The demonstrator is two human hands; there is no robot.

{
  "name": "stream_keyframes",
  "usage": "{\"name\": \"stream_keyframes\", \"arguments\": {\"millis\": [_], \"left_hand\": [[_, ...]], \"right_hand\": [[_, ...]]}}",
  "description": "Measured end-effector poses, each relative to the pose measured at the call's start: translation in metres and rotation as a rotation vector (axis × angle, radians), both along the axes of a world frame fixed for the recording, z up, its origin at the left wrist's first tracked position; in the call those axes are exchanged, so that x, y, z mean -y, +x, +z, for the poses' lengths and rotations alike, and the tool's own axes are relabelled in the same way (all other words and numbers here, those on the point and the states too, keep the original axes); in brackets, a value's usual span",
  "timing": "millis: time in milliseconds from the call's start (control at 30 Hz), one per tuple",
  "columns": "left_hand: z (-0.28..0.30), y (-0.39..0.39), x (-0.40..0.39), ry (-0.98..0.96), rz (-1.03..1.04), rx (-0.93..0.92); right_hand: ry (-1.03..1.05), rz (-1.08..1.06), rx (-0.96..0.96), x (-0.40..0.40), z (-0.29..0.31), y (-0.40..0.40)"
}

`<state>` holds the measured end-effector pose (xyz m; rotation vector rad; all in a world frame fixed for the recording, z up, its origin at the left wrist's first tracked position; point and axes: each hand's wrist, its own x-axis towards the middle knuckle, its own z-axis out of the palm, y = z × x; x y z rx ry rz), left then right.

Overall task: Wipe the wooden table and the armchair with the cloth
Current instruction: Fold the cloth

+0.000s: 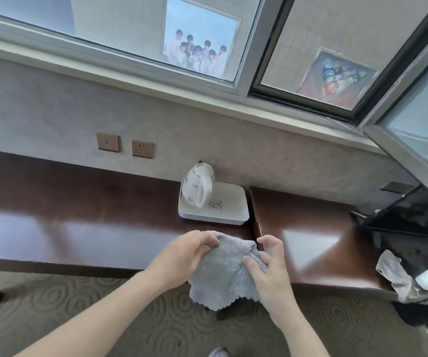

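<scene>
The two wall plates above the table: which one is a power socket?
The right plate, nearer the kettle: it shows plug holes. The left plate has just one small central mark.

A grey cloth [223,269] is gripped by the left hand [182,256] and right hand [269,266] over the wooden table's [78,202] near edge; a white kettle [198,184] is seated on a tray [233,210] toward the far edge.
</scene>
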<state>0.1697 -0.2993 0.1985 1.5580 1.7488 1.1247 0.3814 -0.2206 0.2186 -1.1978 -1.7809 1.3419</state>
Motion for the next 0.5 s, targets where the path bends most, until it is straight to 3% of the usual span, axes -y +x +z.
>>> {"name": "stream_keyframes", "arguments": {"millis": [133, 200, 500], "left_hand": [[-0.016, -0.011, -0.066, -0.072, -0.064, -0.034], [-0.025, -0.015, -0.102, -0.139, -0.034, 0.036], [-0.071, -0.036, -0.252, -0.451, -0.029, -0.112]], "right_hand": [[0.174, 0.022, 0.126, -0.062, -0.024, -0.002], [0.184, 0.052, 0.132, -0.098, -0.034, -0.005], [-0.128, 0.261, 0.160, -0.272, -0.081, -0.027]]}}
